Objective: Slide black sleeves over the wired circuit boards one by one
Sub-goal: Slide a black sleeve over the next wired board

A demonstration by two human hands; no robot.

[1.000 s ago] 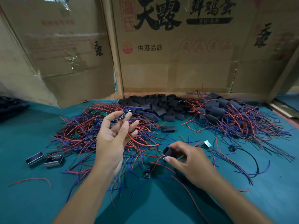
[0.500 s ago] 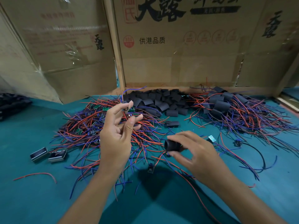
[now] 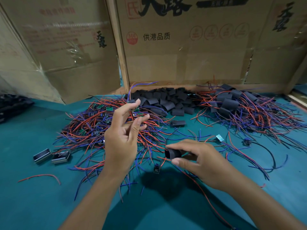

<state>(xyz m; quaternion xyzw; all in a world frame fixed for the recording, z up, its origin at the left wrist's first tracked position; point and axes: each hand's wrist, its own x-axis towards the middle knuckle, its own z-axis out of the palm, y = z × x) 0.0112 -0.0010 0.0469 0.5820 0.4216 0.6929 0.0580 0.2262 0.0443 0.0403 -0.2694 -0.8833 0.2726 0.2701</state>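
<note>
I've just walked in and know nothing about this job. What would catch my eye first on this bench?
Probably the big tangle of red and blue wires spread over the green table, with a heap of black sleeves behind it by the cardboard. In front, the left hand lifts a small wired board, while the right hand holds one sleeve.

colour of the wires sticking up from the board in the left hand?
Blue and red wires, rising from the small board pinched by the left hand; head view.
</note>
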